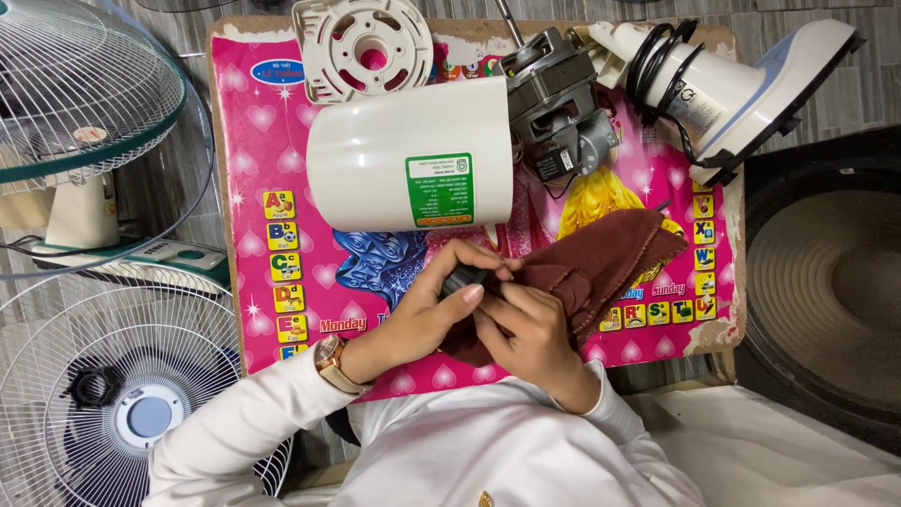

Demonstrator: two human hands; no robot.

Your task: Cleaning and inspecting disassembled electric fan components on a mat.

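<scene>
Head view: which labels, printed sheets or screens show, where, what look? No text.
Green label: rectangular, white print, on white motor housing.
Blue oval label: table mat's top left corner.
Pink table mat: hearts, yellow picture tiles down its left edge.
Screens: none.

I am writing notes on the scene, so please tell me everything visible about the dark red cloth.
The dark red-brown woven cloth looks soft, with a stitched, ribbed edge. It lies crumpled on the pink picture mat, one corner spreading right. The right hand presses its near end around a small black part, which the left hand holds.
</scene>
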